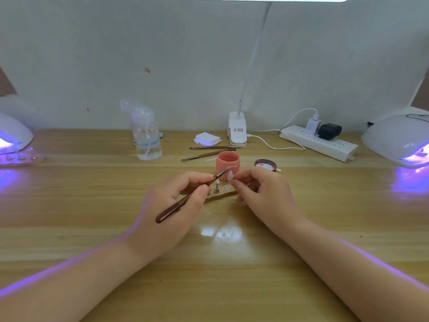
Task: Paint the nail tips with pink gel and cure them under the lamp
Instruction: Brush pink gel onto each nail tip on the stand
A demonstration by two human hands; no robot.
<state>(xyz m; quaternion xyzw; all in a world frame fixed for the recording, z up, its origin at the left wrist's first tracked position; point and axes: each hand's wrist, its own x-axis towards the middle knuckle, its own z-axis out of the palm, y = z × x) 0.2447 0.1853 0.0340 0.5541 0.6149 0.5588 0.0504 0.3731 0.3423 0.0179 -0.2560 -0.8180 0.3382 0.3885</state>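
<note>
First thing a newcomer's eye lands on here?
Dead centre, the left hand grips a brush aimed at a nail tip pinched by the right hand, just before the open pink gel jar. Then the violet-glowing curing lamps at the far left and far right table edges.

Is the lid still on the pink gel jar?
No, the pink gel jar stands open; its lid lies on the table beside it.

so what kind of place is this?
Likely a nail-art workstation: lit curing lamps at the left and right table edges, an open pink gel jar, and a nail tip pinched beside a brush.
</note>
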